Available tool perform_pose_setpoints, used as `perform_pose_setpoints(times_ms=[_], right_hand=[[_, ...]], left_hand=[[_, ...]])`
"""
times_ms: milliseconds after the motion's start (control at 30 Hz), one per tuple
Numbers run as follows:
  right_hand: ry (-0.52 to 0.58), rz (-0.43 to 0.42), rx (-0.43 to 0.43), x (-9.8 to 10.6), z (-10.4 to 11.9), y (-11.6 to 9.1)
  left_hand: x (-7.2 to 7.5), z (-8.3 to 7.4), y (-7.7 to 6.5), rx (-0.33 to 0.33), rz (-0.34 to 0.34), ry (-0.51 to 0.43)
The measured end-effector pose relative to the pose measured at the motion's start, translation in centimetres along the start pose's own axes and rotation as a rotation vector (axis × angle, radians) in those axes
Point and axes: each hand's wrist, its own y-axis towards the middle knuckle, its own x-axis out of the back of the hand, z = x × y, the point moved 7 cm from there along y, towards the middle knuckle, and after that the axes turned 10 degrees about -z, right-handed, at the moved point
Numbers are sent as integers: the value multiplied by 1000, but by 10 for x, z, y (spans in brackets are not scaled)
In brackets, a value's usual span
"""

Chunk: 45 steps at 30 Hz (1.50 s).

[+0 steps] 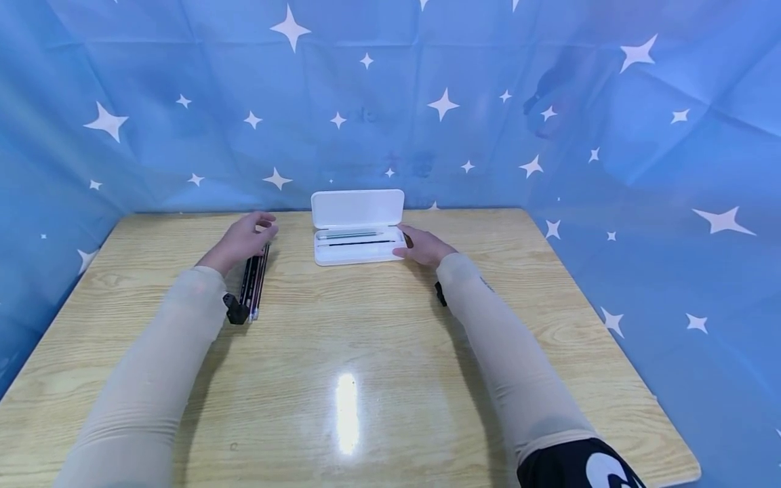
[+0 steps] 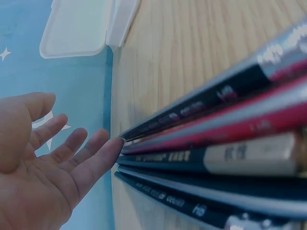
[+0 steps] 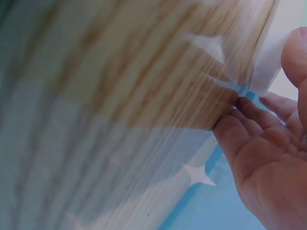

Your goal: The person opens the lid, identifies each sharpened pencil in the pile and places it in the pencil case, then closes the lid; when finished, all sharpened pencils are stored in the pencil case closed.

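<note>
A white pencil case (image 1: 358,255) lies with its lid (image 1: 357,209) raised at the back of the table. Inside it are a dark pencil (image 1: 360,242) and a pale green one (image 1: 349,235). My right hand (image 1: 425,247) holds the case's right end, thumb at the front corner and the other fingers at the side and back. On the left, my left hand (image 1: 244,237) hovers over the far ends of several pencils (image 1: 253,285), its fingers spread and loosely bent. Those pencils, black and red (image 2: 211,122), lie side by side, and the forefinger overlaps their tips in the left wrist view.
The wooden table (image 1: 293,379) reaches back to a blue curtain (image 1: 390,102) with white stars. A black wrist camera (image 1: 235,309) on the left sleeve sits beside the pencils' near ends. Light glares off the tabletop near the front.
</note>
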Motion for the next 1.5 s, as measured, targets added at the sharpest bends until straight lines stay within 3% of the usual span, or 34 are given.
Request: perform_pose_setpoints(times_ms=[167, 367, 633, 900, 1100, 1267, 1500], right_hand=[[8, -2, -17, 3, 2, 2], [-1, -28, -11, 5, 6, 3], [-25, 3, -8, -8, -3, -5], [-30, -34, 12, 2, 1, -5], [-46, -7, 3, -1, 2, -3], [-27, -29, 3, 2, 2, -4], [-16, -13, -3, 1, 2, -3]], left_hand=[[-5, -6, 4, -14, 38, 10], [-22, -14, 3, -19, 97, 1], [-42, -8, -13, 21, 141, 67], [-44, -14, -26, 74, 271, 281], [-47, -10, -29, 173, 277, 312], [-49, -11, -26, 176, 249, 328], [-44, -15, -28, 153, 297, 286]])
